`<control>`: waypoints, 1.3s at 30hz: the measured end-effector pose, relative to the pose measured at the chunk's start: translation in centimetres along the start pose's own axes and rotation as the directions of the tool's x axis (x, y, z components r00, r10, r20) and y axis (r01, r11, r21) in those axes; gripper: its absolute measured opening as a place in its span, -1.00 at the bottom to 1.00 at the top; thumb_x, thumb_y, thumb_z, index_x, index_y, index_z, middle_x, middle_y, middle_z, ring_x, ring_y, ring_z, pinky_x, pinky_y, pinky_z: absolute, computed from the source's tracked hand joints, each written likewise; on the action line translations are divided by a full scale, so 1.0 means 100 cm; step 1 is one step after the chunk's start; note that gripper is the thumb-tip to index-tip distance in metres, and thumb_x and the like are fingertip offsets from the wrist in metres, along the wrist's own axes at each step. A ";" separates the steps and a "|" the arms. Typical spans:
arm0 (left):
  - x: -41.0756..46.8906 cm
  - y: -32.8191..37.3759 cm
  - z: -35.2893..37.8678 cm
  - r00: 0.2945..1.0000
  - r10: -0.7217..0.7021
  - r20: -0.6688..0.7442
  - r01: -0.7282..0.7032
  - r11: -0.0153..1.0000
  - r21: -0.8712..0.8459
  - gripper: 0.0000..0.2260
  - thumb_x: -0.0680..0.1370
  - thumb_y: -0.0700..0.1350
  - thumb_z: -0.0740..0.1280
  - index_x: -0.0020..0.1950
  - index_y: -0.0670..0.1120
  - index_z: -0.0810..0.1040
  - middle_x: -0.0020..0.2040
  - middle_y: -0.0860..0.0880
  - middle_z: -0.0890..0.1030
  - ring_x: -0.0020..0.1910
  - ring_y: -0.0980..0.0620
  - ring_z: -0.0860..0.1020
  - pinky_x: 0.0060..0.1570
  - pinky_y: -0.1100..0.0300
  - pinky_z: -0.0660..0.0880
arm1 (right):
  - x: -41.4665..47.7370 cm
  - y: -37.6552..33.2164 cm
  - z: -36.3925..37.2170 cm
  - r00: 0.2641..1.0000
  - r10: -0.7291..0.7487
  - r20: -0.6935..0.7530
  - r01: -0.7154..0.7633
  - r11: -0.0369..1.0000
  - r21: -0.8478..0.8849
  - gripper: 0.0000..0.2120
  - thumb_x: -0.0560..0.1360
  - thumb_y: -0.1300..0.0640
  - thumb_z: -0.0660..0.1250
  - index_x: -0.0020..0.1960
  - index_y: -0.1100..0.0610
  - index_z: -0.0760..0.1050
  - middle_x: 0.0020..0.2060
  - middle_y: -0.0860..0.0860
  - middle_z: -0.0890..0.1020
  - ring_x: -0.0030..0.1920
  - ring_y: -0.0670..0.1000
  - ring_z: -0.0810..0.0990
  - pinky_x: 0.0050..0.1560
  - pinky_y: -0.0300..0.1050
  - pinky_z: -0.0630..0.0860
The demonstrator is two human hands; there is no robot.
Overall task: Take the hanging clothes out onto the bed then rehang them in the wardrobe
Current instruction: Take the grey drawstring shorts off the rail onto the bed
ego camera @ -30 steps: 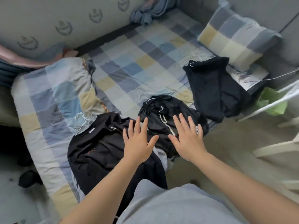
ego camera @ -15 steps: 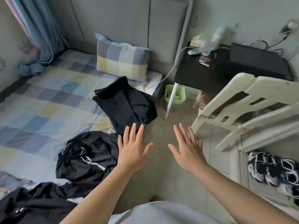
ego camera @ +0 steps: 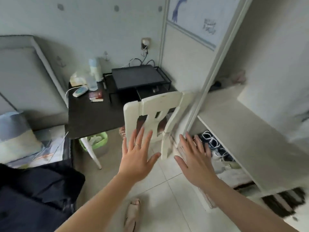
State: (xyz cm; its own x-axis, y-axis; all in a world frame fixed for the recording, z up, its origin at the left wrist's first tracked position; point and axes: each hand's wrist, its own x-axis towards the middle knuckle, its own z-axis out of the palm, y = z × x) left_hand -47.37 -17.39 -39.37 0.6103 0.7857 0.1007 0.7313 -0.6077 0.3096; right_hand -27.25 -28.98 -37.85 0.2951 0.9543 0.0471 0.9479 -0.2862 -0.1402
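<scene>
My left hand (ego camera: 138, 156) and my right hand (ego camera: 194, 161) are stretched out in front of me with fingers spread and straight, holding nothing. A black garment (ego camera: 38, 193) lies at the bed's corner (ego camera: 50, 148) at the lower left. The open wardrobe (ego camera: 237, 124) stands at the right, with a white shelf and folded clothes and patterned fabric (ego camera: 212, 143) below it. No hanging clothes show in the part of the wardrobe I see.
A white chair (ego camera: 150, 111) stands right behind my hands, its back toward me. A black desk (ego camera: 93, 113) carries a monitor stand, bottles and a remote. A green bin (ego camera: 95, 141) sits under the desk. A plaid pillow (ego camera: 15, 134) is at the left. Pale floor tiles lie below.
My view has swung right from the bed with its black clothes to the desk, chair and wardrobe. Both hands stay spread and empty in front of me.
</scene>
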 end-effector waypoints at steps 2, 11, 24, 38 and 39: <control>0.050 0.014 -0.003 0.993 0.121 -0.003 -0.121 0.992 -0.024 -0.32 0.54 0.46 -0.25 0.57 0.22 -0.37 0.61 0.09 -0.32 0.55 -0.01 -0.42 0.46 -0.09 -0.44 | 0.018 0.022 -0.011 0.995 0.086 -0.043 -0.088 0.996 -0.030 -0.35 0.59 -0.31 -0.11 0.58 -0.14 -0.24 0.58 -0.13 -0.16 0.58 0.08 -0.10 0.50 0.27 -0.05; 0.262 0.111 -0.045 0.792 0.604 -0.088 -0.607 0.794 -0.021 -0.30 0.57 0.42 -0.20 0.63 0.13 -0.21 0.64 0.04 -0.20 0.60 -0.08 -0.28 0.50 -0.15 -0.30 | 0.093 0.082 -0.112 0.859 0.407 -0.311 -0.458 0.882 -0.109 -0.34 0.57 -0.33 -0.16 0.60 -0.09 -0.08 0.59 -0.09 -0.04 0.57 0.12 -0.01 0.47 0.27 0.04; 0.415 0.328 -0.171 0.403 0.827 -0.392 -0.893 0.449 0.031 -0.30 0.55 0.36 -0.17 0.64 0.10 -0.14 0.64 0.03 -0.16 0.61 -0.08 -0.20 0.53 -0.15 -0.19 | 0.108 0.150 -0.337 0.659 0.376 -0.651 -0.678 0.671 -0.299 -0.34 0.59 -0.30 -0.11 0.61 -0.05 -0.07 0.60 -0.09 -0.10 0.58 0.08 -0.13 0.52 0.24 -0.10; 0.506 0.539 -0.300 0.230 0.762 -0.605 -0.936 0.344 0.077 -0.28 0.49 0.45 -0.27 0.61 0.19 -0.19 0.64 0.08 -0.16 0.61 -0.03 -0.21 0.54 -0.15 -0.14 | 0.096 0.241 -0.577 0.551 0.246 -0.798 -0.811 0.386 -0.441 -0.35 0.57 -0.31 -0.12 0.59 -0.09 -0.06 0.57 -0.11 0.06 0.56 0.05 0.00 0.50 0.17 0.00; 0.512 0.551 -0.303 0.231 0.760 -0.608 -0.941 0.334 0.061 -0.27 0.48 0.46 -0.29 0.60 0.20 -0.20 0.64 0.09 -0.16 0.61 -0.02 -0.21 0.54 -0.14 -0.14 | 0.096 0.247 -0.591 0.540 0.239 -0.807 -0.819 0.371 -0.438 -0.36 0.57 -0.30 -0.09 0.59 -0.09 -0.04 0.57 -0.12 0.09 0.55 0.03 0.03 0.49 0.14 0.02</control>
State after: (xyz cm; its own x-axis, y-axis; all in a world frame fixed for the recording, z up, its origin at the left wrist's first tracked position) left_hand 14.96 -7.17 11.54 0.5114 -0.2104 0.8332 -0.3111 -0.9491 -0.0488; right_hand 6.13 -31.95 17.58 0.4830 0.3778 0.7900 0.1626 -0.9252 0.3430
